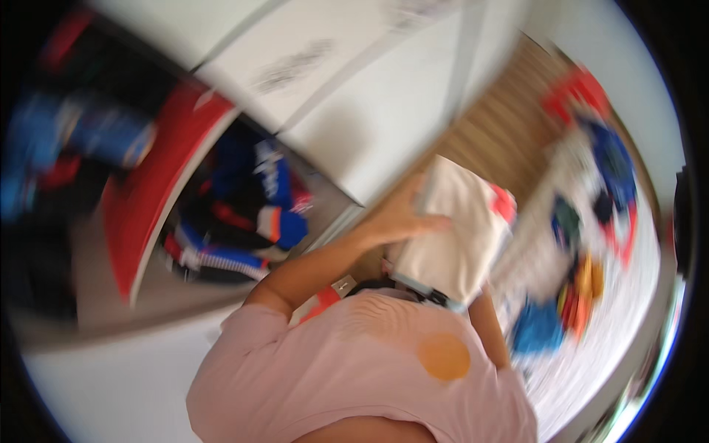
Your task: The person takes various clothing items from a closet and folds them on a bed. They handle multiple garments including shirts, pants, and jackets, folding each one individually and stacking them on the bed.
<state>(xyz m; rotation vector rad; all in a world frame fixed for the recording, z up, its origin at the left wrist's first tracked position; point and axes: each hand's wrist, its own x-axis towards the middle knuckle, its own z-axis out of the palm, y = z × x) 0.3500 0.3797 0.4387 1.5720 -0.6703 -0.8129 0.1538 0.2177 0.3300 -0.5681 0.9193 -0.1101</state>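
In front of my chest is a cream, block-shaped bundle (454,229) that looks like folded cloth. It has a grey lower edge and a coral-pink patch at its far right corner. My left hand (406,215) grips its left side, with a thumb or finger lying over the top face. My right forearm (487,325) goes up under the near right side of the bundle, which hides my right hand. Motion blur softens much of the picture.
On the left, an open cupboard holds dark and blue clothes (240,214) beside a slanted red panel (166,184). White cabinet doors (362,111) rise ahead. To the right, a white-covered bed (591,376) carries several coloured clothes (580,295). Wooden floor (502,111) runs between them.
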